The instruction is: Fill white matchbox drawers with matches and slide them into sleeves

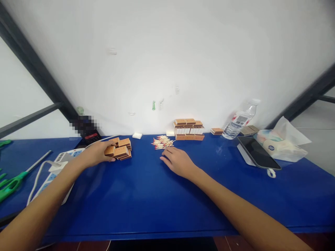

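My left hand (98,153) is at the left of a cluster of orange-brown matchboxes (121,151), its thumb and fingers closed on the nearest matchbox (110,151). My right hand (179,162) rests on the blue table just in front of a loose pile of red-tipped matches (162,142). Its fingers are loosely bent, thumb apart, with nothing visible between them. Behind that hand stands a structure of matchboxes (190,137), where upright matches hold up an upper layer with more boxes on top.
A single matchbox (216,131) lies beside a tilted water bottle (240,120). Farther right are a phone (259,152) and a tissue pack (282,144). To the left are a power strip (49,177) and green scissors (15,183). A white wall (167,62) closes the back.
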`<state>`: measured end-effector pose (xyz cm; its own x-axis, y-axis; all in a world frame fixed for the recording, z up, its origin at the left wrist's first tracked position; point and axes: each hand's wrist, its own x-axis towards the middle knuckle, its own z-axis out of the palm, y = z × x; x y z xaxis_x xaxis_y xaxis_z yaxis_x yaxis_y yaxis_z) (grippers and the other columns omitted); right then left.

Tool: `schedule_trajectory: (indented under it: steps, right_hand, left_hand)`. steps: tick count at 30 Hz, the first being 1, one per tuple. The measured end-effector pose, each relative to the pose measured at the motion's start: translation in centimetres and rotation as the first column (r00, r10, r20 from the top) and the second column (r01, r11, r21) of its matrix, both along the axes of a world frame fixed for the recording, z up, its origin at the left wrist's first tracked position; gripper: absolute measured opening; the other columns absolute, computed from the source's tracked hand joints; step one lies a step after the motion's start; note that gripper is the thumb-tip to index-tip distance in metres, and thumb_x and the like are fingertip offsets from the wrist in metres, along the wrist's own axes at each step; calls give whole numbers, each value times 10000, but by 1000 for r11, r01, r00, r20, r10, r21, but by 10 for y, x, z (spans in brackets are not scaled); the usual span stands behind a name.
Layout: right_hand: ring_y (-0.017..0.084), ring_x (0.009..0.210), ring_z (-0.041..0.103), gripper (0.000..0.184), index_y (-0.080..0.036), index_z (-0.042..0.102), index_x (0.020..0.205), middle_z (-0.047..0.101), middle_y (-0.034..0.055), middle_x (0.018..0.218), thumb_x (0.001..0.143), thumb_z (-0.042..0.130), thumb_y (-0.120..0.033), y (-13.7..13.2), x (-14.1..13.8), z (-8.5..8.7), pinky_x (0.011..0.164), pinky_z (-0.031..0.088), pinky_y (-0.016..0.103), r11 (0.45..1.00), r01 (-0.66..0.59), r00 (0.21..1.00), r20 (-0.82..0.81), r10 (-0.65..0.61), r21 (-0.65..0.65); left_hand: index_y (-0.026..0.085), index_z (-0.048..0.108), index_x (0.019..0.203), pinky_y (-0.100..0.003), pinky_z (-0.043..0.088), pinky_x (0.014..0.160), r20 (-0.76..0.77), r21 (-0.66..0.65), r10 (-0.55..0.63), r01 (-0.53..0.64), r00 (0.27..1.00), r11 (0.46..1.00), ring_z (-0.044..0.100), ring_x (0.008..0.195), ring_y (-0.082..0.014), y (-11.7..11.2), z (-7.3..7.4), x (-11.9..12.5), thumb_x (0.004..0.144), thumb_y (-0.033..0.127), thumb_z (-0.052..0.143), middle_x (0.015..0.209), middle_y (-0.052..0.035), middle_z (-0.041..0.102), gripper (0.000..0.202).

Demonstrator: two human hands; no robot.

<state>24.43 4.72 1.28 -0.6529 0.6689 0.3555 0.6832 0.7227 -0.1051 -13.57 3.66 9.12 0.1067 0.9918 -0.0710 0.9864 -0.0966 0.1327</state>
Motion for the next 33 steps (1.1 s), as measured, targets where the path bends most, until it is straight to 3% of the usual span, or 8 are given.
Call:
schedule_trajectory:
  steps: [4,10,13,17,21,25,30,33]
  right_hand:
    - [230,1021,689,248,-160,710,1069,740,118,1086,1100,519,-317,0,0,1,908,525,355,1000,10,1000,17,-10,-1]
    - [247,1023,679,297,-154,729,1051,754,123,1083,1099,521,-361,1,-2,1,913,514,366,1000,30,998,50,-31,8]
    - [250,1025,675,321,-154,739,1053,760,121,1071,1098,522,-385,1,-3,1,901,507,363,999,39,997,61,-40,18]
    - [253,1034,673,364,-158,743,1048,760,121,1076,1118,462,-380,10,3,3,897,485,362,996,81,995,50,-83,45]
    - [277,1051,664,382,-130,737,1057,748,157,1077,1124,404,-305,32,25,6,922,462,378,978,193,981,13,-195,75]
    - [289,1024,661,324,-113,733,1078,742,187,1077,1095,436,-243,53,47,4,886,459,374,956,283,959,-23,-282,82]
    - [304,1023,655,279,-121,721,1101,734,181,1073,1075,463,-224,59,52,-1,905,479,400,965,251,967,-68,-246,81]
    - [289,1103,633,219,-144,696,1179,717,154,1143,1049,542,-229,58,46,-4,986,481,396,988,134,988,-88,-127,80]
  left_hand:
    - [198,687,1335,-390,554,932,66,-36,-36,39,997,999,737,1085,-343,-5,29,5,694,546,821,1153,-94,797,742]
    - [213,710,1265,-351,527,970,11,65,-163,162,987,985,690,1131,-257,13,68,37,937,503,641,1251,-34,759,443]
    - [189,728,1233,-303,534,909,-94,34,-154,158,984,987,711,1055,-235,49,58,66,953,367,665,1160,-57,776,338]
    - [175,723,1222,-383,551,971,-227,-110,-141,118,964,987,709,1091,-284,96,27,98,890,256,786,1179,-101,751,347]
    - [167,628,1345,-475,603,962,-297,-214,-140,77,945,974,678,1149,-264,117,3,110,1016,373,681,1342,-122,649,391]
    - [164,623,1350,-477,604,961,-309,-218,-150,83,939,972,677,1148,-263,121,-1,109,1021,376,673,1345,-122,646,394]
    - [162,638,1326,-479,599,967,-278,-111,-211,186,937,976,674,1152,-267,104,11,117,1019,364,676,1338,-125,649,370]
    - [127,727,1019,-539,500,1059,-219,42,-288,304,932,952,588,1259,-376,69,14,130,956,194,675,1277,-191,650,105]
